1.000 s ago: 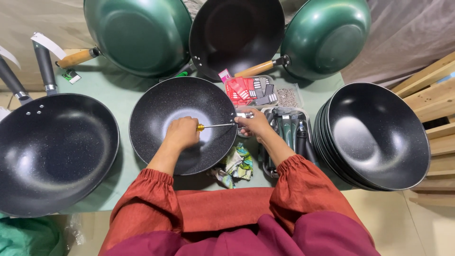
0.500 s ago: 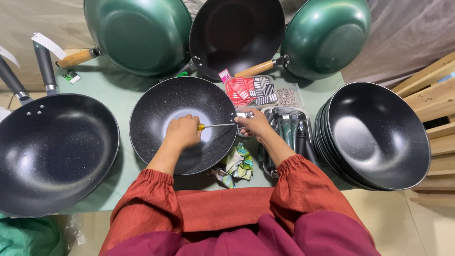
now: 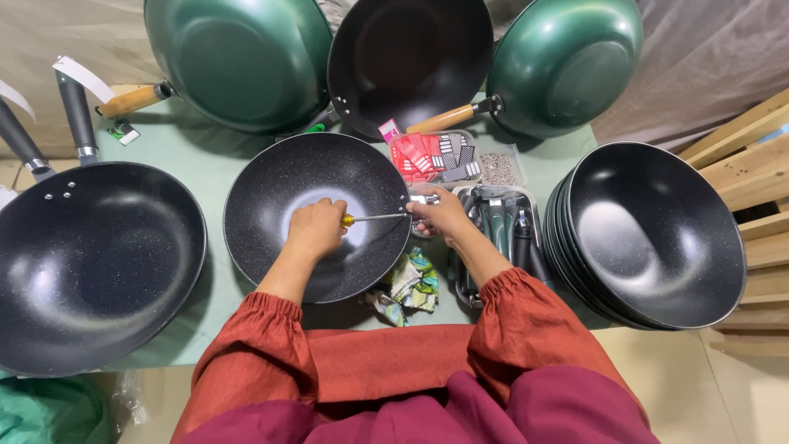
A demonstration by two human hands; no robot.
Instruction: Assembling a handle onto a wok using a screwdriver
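The left hand point(image 3: 315, 230) is fisted around a yellow-handled screwdriver point(image 3: 371, 219), its shaft lying level and pointing right across the speckled wok point(image 3: 271, 189) mid-desk. The right hand point(image 3: 440, 214) pinches what seems a metal bracket point(image 3: 425, 199) at the rim. Three woks lean along the far edge (two green, one black).

- A pale green table point(image 3: 205, 152) fills the middle of the frame and carries the work.
- Behind it, across the top of the frame, hangs a beige cloth backdrop point(image 3: 49, 33), creased, greyer at the upper right.
- At the right edge stand bare wooden slats point(image 3: 744, 152), stacked at an angle.
- The floor point(image 3: 723, 403) at the lower right is light tan and smooth.
- Light is soft and even, with faint shadows.
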